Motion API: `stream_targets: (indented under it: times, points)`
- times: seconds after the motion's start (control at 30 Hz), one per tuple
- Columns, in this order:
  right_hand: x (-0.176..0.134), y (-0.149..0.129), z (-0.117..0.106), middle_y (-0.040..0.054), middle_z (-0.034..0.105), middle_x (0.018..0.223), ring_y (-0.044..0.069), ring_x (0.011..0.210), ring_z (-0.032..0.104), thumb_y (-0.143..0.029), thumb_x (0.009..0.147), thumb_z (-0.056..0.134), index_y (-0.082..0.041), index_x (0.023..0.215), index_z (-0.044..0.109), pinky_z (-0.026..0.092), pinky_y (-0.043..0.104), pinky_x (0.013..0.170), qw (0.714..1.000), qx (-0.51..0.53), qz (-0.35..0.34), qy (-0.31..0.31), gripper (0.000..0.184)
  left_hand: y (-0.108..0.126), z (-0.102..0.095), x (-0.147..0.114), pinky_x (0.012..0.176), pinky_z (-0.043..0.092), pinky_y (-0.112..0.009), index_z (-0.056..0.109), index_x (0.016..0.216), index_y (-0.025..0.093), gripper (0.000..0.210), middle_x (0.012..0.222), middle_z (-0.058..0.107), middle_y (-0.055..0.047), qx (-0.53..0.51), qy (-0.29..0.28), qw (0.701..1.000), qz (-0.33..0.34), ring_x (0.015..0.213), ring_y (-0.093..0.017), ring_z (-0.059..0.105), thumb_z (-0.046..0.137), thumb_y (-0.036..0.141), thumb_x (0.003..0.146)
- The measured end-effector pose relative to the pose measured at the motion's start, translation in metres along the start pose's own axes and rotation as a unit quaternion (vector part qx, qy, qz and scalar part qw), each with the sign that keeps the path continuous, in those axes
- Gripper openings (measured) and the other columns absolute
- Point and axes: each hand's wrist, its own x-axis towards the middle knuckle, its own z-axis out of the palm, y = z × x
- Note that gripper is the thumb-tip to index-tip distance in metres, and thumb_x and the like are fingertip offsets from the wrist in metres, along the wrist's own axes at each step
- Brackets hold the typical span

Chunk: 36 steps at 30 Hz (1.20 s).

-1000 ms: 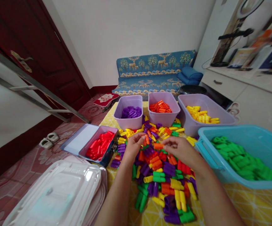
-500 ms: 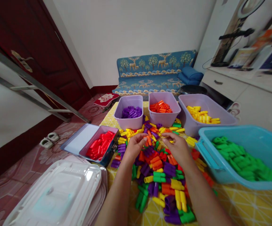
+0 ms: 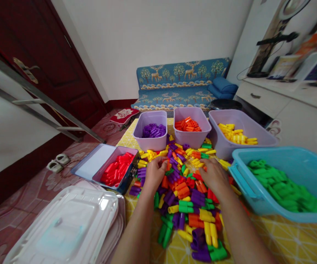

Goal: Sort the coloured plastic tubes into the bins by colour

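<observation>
Loose plastic tube-shaped building blocks (image 3: 184, 192) in purple, orange, yellow, green and red lie heaped on the table. My left hand (image 3: 156, 171) is over the left part of the heap, its thumb and fingers closed on a small orange block (image 3: 167, 165). Across from it, my right hand (image 3: 214, 175) is low over the heap with curled fingers. Another orange block (image 3: 204, 168) shows at its fingertips, partly covered by them. Palms and some fingers are hidden from above.
Lilac bins hold purple blocks (image 3: 154, 130), orange blocks (image 3: 188, 124) and yellow blocks (image 3: 236, 135). A blue tub (image 3: 246, 183) with green blocks stands right. Left are an open box of red blocks (image 3: 117, 169) and stacked white lids (image 3: 92, 223). Yellow patterned cloth (image 3: 279, 234) covers the table.
Both hands have drawn slightly nearer to me and apart, the right one moving right and lower. An orange and green piece behind the right hand is now uncovered. The left keeps an orange block.
</observation>
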Motion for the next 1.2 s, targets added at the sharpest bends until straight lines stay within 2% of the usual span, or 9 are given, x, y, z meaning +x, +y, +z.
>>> stream_targets:
  times: [0.13,0.27,0.43,0.6,0.7,0.8,0.9,1.07,1.2]
  points:
    - [-0.002,0.004,-0.010,0.0111,0.073,0.093,0.027,0.085,0.067,-0.030,0.078,0.058,-0.020,0.094,0.071,0.047,0.034,0.071,0.998,0.015,0.000,-0.061,0.023,0.005,-0.014,-0.002,0.067,0.038,-0.027,0.074,0.086,0.019,0.017,0.072,0.070,-0.007,0.111,0.054,0.992,-0.031,0.070,-0.021,0.060,0.063,0.021,0.073]
    - [-0.006,-0.001,-0.012,0.0087,0.074,0.095,0.028,0.088,0.068,-0.031,0.073,0.065,-0.025,0.101,0.071,0.046,0.034,0.071,0.995,0.003,-0.029,-0.099,0.029,0.001,-0.016,-0.002,0.068,0.040,-0.028,0.075,0.087,0.020,0.018,0.077,0.071,-0.008,0.151,-0.020,0.988,-0.022,0.072,-0.022,0.061,0.063,0.022,0.073]
    - [-0.009,-0.022,-0.007,0.0105,0.073,0.102,0.029,0.095,0.067,-0.020,0.078,0.058,-0.026,0.118,0.065,0.048,0.038,0.079,0.993,0.011,-0.063,-0.101,0.040,-0.007,-0.007,-0.002,0.067,0.043,-0.026,0.073,0.098,0.019,0.027,0.079,0.069,-0.004,0.022,-0.123,0.992,0.016,0.070,-0.018,0.058,0.065,0.029,0.075]
    - [-0.009,-0.029,0.001,0.0070,0.066,0.121,0.023,0.106,0.063,-0.020,0.081,0.056,-0.024,0.129,0.055,0.046,0.034,0.090,0.972,0.185,-0.109,-0.094,0.048,-0.011,0.001,-0.003,0.070,0.044,-0.025,0.068,0.110,0.016,0.038,0.088,0.066,-0.005,-0.115,-0.198,0.973,-0.029,0.075,-0.015,0.056,0.067,0.033,0.075]
    - [-0.008,-0.029,-0.005,0.0083,0.065,0.121,0.022,0.105,0.063,-0.024,0.082,0.055,-0.021,0.126,0.057,0.046,0.034,0.090,0.968,0.218,-0.099,-0.073,0.044,-0.008,0.001,-0.004,0.073,0.044,-0.025,0.067,0.108,0.016,0.040,0.089,0.066,-0.005,-0.178,-0.217,0.958,-0.060,0.076,-0.014,0.057,0.070,0.033,0.073]
    - [-0.011,-0.031,-0.019,0.0061,0.072,0.099,0.021,0.084,0.067,-0.037,0.080,0.060,-0.023,0.110,0.065,0.048,0.031,0.074,0.978,0.182,-0.068,-0.081,0.034,-0.004,-0.002,-0.005,0.071,0.043,-0.025,0.068,0.106,0.016,0.038,0.084,0.066,-0.004,-0.200,-0.227,0.951,-0.069,0.072,-0.013,0.056,0.071,0.032,0.072]
    - [-0.019,-0.037,-0.034,0.0015,0.072,0.079,0.021,0.071,0.066,-0.047,0.070,0.069,-0.027,0.099,0.068,0.044,0.028,0.061,0.977,0.133,-0.076,-0.149,0.036,-0.004,-0.003,-0.005,0.068,0.043,-0.024,0.069,0.106,0.015,0.037,0.080,0.064,-0.003,-0.191,-0.218,0.954,-0.075,0.070,-0.013,0.054,0.071,0.030,0.071]
    - [-0.031,-0.052,-0.039,0.0085,0.068,0.114,0.030,0.100,0.064,-0.045,0.056,0.078,-0.024,0.130,0.054,0.045,0.033,0.078,0.967,0.053,-0.151,-0.197,0.081,-0.010,-0.002,-0.004,0.068,0.044,-0.025,0.067,0.110,0.014,0.040,0.084,0.065,-0.003,-0.185,-0.217,0.954,-0.089,0.070,-0.013,0.055,0.068,0.026,0.072]
    - [-0.029,-0.061,-0.034,0.0100,0.071,0.104,0.031,0.096,0.066,-0.041,0.070,0.067,-0.023,0.135,0.048,0.045,0.035,0.076,0.979,0.013,-0.121,-0.165,0.071,-0.008,-0.004,-0.004,0.067,0.044,-0.023,0.067,0.110,0.015,0.038,0.087,0.066,-0.003,-0.168,-0.208,0.959,-0.097,0.070,-0.012,0.055,0.065,0.021,0.073]
